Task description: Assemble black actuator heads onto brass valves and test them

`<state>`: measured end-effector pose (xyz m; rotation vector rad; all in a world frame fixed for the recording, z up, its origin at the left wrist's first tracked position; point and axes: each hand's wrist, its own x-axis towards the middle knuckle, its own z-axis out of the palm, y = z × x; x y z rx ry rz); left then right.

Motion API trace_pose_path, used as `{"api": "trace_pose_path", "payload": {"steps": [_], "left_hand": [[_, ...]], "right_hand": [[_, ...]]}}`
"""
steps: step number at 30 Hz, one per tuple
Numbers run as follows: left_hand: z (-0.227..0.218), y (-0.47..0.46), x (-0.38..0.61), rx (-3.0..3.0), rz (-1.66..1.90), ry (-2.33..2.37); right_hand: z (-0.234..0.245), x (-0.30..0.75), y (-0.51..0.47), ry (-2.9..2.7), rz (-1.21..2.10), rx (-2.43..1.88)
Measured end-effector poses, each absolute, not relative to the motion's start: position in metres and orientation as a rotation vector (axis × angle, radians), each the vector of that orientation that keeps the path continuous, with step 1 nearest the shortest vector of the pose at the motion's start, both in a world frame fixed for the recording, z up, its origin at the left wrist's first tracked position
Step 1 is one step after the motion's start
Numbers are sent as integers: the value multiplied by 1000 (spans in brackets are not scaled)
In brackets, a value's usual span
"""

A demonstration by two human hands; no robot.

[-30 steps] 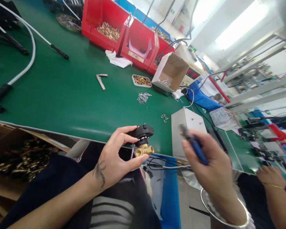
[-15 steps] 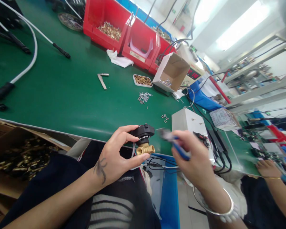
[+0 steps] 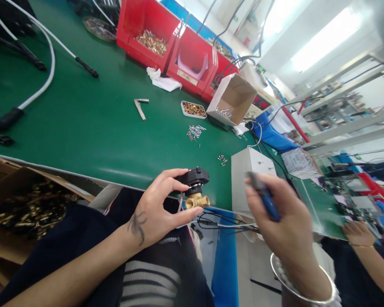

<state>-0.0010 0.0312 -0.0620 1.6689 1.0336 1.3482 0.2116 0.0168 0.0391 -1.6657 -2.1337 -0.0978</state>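
My left hand [image 3: 161,207] is closed around a brass valve [image 3: 197,201] with a black actuator head [image 3: 196,175] on top, just over the front edge of the bench. Its thumb presses the brass body while the fingers wrap the black head. A pale cable hangs down beside the valve. Off to the right, apart from the valve, my right hand [image 3: 284,221] grips blue-handled pliers [image 3: 266,200] in front of a white box [image 3: 248,179]. Both hand and pliers are smeared by motion; whether the jaws hold anything cannot be made out.
On the green bench [image 3: 99,136] lie metal pins [image 3: 196,132], small screws [image 3: 222,160], an L-shaped metal piece [image 3: 141,108] and a tray of brass parts [image 3: 193,110]. Red bins [image 3: 149,38] and a cardboard box [image 3: 232,100] stand behind. A co-worker's hand [image 3: 358,233] is at far right.
My right hand has pulled the pliers away to the right from the black head, where a thin tip reached close to it before. My left hand holds the valve almost where it was.
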Motion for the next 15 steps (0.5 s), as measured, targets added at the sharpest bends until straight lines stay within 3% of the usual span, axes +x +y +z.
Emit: {"api": "trace_pose_path", "payload": {"steps": [2, 7, 12, 15], "left_hand": [[-62, 31, -1, 1683, 1358, 1021], [-62, 31, -1, 1695, 1359, 1033], [-62, 31, -2, 1690, 1362, 1014], [-62, 32, -2, 1708, 1357, 1016]], "right_hand": [[39, 212, 17, -1969, -207, -1601], [35, 213, 20, -2499, 54, -1604], [37, 214, 18, -1907, -268, -1568], [34, 213, 20, -2287, -45, -1579]]}}
